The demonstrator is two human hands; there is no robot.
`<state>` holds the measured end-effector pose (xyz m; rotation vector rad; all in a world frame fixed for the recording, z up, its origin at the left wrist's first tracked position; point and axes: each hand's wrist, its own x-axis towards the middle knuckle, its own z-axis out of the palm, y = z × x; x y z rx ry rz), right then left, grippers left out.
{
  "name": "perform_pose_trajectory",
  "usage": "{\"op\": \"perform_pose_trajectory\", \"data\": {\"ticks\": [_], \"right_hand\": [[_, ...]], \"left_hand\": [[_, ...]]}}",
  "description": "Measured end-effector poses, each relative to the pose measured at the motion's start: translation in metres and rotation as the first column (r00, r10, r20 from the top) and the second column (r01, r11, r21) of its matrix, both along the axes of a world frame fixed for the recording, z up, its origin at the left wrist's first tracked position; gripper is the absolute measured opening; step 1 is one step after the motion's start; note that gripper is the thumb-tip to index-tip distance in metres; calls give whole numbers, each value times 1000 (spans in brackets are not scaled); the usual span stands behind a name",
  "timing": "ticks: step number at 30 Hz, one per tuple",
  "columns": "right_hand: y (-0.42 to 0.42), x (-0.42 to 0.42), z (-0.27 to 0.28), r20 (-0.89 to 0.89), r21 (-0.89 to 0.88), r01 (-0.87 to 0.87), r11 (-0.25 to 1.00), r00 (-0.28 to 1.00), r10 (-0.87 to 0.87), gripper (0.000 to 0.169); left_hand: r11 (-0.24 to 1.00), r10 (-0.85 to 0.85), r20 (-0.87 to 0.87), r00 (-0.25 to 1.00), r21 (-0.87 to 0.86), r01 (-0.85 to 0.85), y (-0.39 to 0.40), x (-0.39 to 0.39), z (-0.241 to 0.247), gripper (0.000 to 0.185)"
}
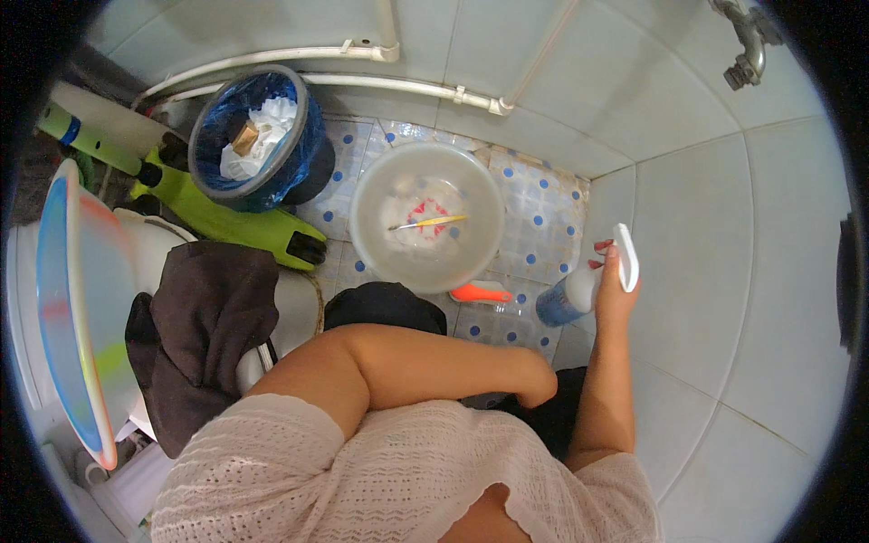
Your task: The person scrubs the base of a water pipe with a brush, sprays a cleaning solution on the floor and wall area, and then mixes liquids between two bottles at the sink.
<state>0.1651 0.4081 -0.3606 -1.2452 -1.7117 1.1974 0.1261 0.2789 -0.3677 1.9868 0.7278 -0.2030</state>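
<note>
My right hand (614,275) is at the right, near the tiled wall, gripping a spray bottle (569,298) by its neck. The bottle has a blue lower body and a white top; a long white plastic piece, seemingly its spray head (628,258), shows over the hand. My left forearm lies across in front of me, and my left hand (538,380) hangs bent at the wrist with its fingers hidden. Ahead on the floor stands a translucent plastic basin (363,234). Inside it lies a thin brush with a yellow handle (438,220). An orange-handled brush (481,292) rests beside the basin.
A bin (299,95) lined with a blue bag holds crumpled paper. Beside it lies a green plastic scooter-like object (224,210). Dark cloth (210,326) and a coloured basin on its side (75,305) are at left. White pipes (407,81) and a tap (750,51) are on the wall.
</note>
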Motion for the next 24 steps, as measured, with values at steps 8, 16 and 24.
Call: {"op": "perform_pose_trajectory", "data": {"ticks": [8,16,24], "right_hand": [[19,47,-7,84,77,376,923,920,-382,37],[9,54,-2,26,102,391,915,918,-395,33],[-17,51,7,-140,246,481,841,877,-460,28]], "left_hand": [[1000,-22,-30,999,3,23,1,2,-5,25],[1000,2,0,1000,-12,-2,1,4,-6,27],[999,33,2,999,-28,-33,0,1,-2,29]]}}
